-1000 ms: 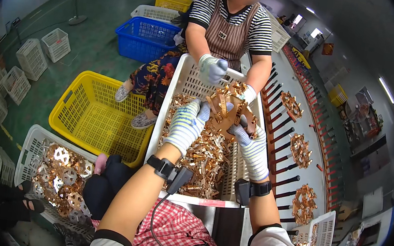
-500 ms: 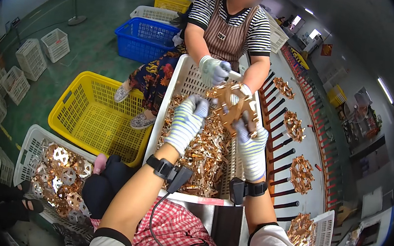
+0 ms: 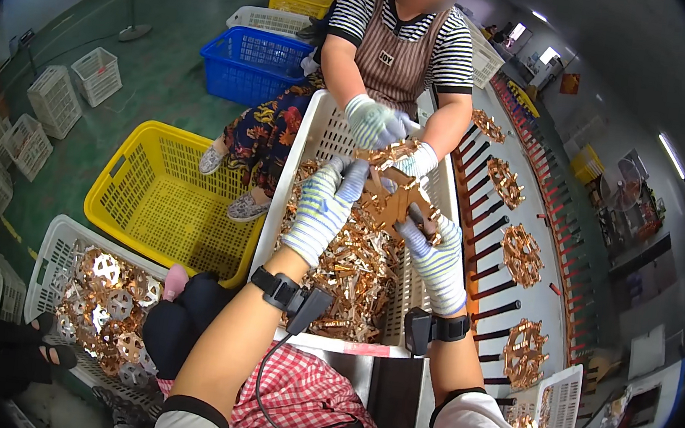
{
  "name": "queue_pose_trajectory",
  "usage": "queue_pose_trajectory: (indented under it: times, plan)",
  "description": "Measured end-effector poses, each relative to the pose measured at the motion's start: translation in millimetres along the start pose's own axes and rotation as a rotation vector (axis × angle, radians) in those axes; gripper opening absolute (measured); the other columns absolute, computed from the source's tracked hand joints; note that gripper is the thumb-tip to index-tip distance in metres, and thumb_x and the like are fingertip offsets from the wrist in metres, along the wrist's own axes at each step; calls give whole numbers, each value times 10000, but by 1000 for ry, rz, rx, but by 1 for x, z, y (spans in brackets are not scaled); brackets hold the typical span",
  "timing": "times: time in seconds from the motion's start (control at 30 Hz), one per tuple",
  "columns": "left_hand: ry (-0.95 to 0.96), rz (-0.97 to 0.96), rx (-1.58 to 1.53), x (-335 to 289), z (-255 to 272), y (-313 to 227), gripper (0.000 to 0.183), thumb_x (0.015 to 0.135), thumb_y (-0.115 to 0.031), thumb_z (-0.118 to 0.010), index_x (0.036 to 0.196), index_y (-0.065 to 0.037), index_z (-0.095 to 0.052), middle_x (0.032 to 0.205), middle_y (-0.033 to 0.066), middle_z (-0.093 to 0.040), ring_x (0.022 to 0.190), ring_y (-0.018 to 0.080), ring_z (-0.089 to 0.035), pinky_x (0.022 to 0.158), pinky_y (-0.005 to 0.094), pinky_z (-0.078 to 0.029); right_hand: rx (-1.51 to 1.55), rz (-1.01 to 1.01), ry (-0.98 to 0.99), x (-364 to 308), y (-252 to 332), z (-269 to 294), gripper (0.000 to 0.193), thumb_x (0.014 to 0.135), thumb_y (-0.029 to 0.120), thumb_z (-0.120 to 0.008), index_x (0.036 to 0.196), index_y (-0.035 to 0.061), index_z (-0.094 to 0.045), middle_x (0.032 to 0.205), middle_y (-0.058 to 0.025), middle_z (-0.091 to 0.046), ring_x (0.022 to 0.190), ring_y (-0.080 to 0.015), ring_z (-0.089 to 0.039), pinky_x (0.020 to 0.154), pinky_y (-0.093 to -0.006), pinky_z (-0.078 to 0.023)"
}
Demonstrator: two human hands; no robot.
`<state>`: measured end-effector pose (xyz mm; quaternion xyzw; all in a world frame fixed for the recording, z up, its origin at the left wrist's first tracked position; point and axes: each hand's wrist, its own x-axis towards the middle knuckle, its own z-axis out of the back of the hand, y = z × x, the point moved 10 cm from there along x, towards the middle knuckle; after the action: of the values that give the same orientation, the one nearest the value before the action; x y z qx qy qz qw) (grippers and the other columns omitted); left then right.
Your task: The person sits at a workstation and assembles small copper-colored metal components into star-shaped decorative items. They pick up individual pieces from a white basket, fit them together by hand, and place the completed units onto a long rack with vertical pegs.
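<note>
Right hand pinches the copper piece, left hand right beside it

And here we are over the white crate [image 3: 344, 346], where the right hand [image 3: 436, 258], gloved in stripes, has thumb and fingers pressed on the lower right edge of a copper-coloured wheel-shaped piece [image 3: 408, 203]! The piece sits up and left of that grip, well above the heap of loose copper clips [image 3: 351, 287]. Across from it, the left hand [image 3: 322, 212], in a matching glove, has its fingers stretched up toward the piece's left side; whether they touch or pinch it, I cannot tell.

Just beyond the grip, in comes the co-worker: one gloved hand [image 3: 376, 123] above the far side, the other glove [image 3: 419, 160] close behind the piece. Copper-coloured parts show between those hands, though whether they belong to the same piece I cannot tell.

Out to the right of the grip, a row of copper wheels [image 3: 522, 256] stands beside black-handled rods [image 3: 494, 310]. Swing left of the grip and there's the yellow crate [image 3: 177, 220], with a pale crate [image 3: 43, 281] of shiny wheel-shaped pieces [image 3: 108, 306] nearer the wearer; farther off, left and beyond the grip, sits the blue crate [image 3: 249, 68]
</note>
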<state>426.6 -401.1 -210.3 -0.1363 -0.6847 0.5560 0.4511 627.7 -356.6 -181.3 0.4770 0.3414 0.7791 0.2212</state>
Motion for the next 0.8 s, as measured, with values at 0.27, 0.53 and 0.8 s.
queue_pose_trajectory:
  times: [0.27, 0.53, 0.8]
  plan:
    - [50, 100, -306, -17, -3, 18, 280, 883, -316, -626, 816, -45, -615, 665, 29, -620, 531, 105, -541, 497, 254, -421, -15, -69, -84, -11, -2, 2, 179, 809, 86, -707, 968, 9, -688, 756, -32, -675, 698, -68, -589, 639, -231, -472]
    - [11, 225, -426, -22, -3, 12, 267, 928, -330, -581, 879, -69, -612, 610, -49, -506, 469, 23, -391, 421, 191, -310, -33, -24, 51, -14, -10, -12, 178, 831, 161, -698, 926, 11, -686, 693, -7, -635, 634, -61, -544, 598, -239, -449]
    - [-34, -35, 50, -14, 5, -11, 290, 864, -294, -657, 790, -18, -603, 615, 40, -558, 547, 116, -437, 548, 300, -413, -135, -40, 123, -10, -13, -16, 186, 836, 186, -686, 920, 21, -672, 668, -11, -591, 598, -85, -511, 556, -262, -418]
